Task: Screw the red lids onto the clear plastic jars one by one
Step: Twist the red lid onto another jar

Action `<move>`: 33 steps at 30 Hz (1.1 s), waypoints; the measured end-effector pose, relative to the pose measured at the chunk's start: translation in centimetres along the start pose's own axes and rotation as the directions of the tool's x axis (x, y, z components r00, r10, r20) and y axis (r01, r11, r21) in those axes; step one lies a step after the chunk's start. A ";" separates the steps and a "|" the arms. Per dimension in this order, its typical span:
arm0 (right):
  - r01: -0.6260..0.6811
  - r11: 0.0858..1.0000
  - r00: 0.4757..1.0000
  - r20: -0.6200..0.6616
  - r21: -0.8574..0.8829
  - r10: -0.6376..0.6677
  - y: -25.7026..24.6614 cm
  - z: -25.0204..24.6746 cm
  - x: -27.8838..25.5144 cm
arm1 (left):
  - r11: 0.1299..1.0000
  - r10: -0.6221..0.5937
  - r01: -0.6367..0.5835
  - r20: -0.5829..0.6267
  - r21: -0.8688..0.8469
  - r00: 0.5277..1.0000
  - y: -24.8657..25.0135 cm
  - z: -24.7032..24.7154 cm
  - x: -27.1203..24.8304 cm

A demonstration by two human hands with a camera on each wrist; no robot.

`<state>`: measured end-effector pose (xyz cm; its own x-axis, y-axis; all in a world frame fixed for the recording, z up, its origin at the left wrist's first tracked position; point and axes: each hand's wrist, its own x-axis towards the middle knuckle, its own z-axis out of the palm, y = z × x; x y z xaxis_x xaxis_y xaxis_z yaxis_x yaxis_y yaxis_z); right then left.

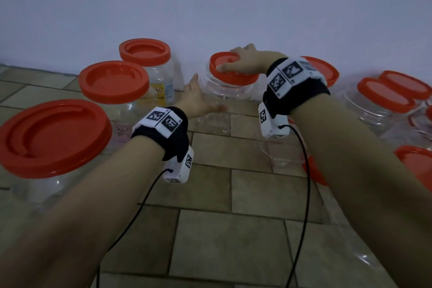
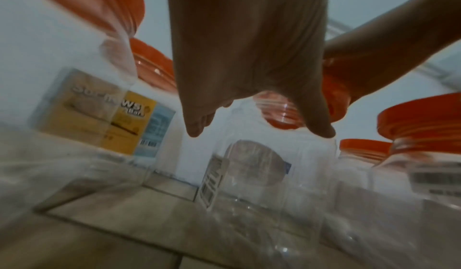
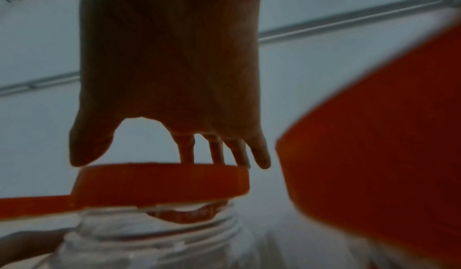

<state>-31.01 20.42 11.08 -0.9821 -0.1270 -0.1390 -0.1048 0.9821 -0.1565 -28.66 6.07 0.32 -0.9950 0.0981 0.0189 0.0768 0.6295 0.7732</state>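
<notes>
item: red lid (image 1: 230,70), seated aslant on the clear jar (image 1: 224,91) by the wall. our right hand (image 1: 247,59) lies spread on top, fingers straight; left hand (image 1: 198,98) braces the jar's side, open. risk: we judge cross-threading if turned while tilted.

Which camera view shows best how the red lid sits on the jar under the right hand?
The right wrist view: the red lid sits tilted on the jar threads. The head view shows the right hand covering the lid from above. The left wrist view shows only its underside behind the left hand.
</notes>
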 end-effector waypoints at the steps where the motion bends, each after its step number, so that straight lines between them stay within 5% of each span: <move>1: -0.014 1.000 1.000 0.011 0.003 0.014 0.1 0.2 0.3 | 1.000 -0.006 0.006 0.004 -0.017 1.000 -0.3 0.3 0.4; 15: 0.009 1.000 0.997 -0.074 -0.017 -0.011 -0.5 1.4 -0.7 | 0.941 -0.042 -0.022 -0.181 -0.337 0.983 -1.5 2.8 -0.6; 25: 0.256 0.949 0.943 -0.264 0.185 -0.203 -2.1 0.9 -13.7 | 0.944 0.110 -0.182 -0.258 -0.274 0.960 0.0 -0.4 -11.6; 28: 0.366 0.902 0.872 -0.422 0.228 -0.247 -1.7 2.4 -18.6 | 0.952 0.159 -0.225 -0.292 -0.208 0.943 0.2 -1.1 -15.4; 33: 0.576 0.796 0.595 -0.763 0.187 -0.252 -0.2 5.8 -24.2 | 0.930 0.299 -0.344 -0.275 -0.133 0.914 0.2 -1.3 -20.8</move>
<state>-6.29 22.48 8.82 -0.6771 -0.2167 0.7033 -0.6204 0.6821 -0.3871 -8.02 3.15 0.94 -0.9040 0.0658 0.4224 0.4049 0.4487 0.7967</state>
